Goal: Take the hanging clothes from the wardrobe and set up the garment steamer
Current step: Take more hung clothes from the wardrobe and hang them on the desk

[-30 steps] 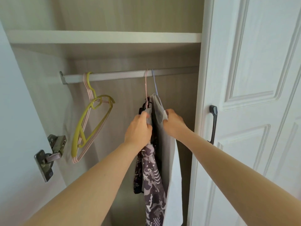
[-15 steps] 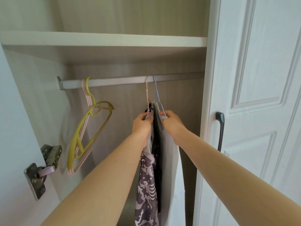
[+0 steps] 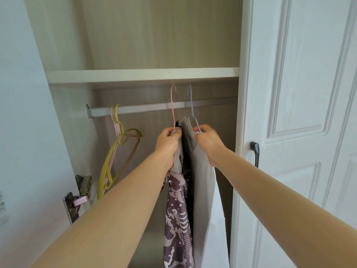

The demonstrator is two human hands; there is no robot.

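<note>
The left hand is closed around the pink hanger and the grey cloth on it. The right hand pinches the blue hanger with its pale garment. Both hooks stand above the rail, clear of it. The patterned garment hangs below the left hand, cut off at the bottom edge. A dark cloth between the garments is hard to make out.
</note>
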